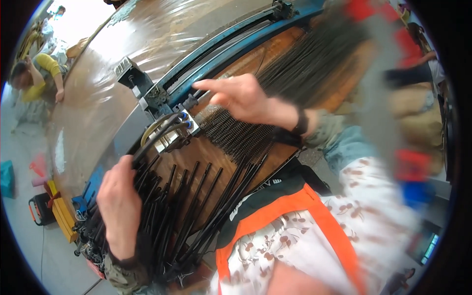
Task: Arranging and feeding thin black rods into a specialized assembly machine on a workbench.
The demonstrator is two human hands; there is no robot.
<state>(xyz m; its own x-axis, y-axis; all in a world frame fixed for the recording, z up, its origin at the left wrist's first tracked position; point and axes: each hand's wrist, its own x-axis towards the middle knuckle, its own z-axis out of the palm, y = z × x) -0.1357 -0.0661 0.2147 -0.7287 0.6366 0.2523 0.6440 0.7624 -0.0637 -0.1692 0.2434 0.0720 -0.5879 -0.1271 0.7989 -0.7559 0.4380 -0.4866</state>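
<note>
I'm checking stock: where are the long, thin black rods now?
The long, thin black rods lie low, left of centre in the head view, mostly right of the left hand and below the silver metal block.

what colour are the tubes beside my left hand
Black; the tubes show best in the head view.

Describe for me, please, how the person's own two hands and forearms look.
Both hands are bare, without gloves. The right hand has a dark band at the wrist, then a greyish-green and pale blue sleeve. The left hand meets a dark cuff or band, then an olive-green sleeve.
</note>
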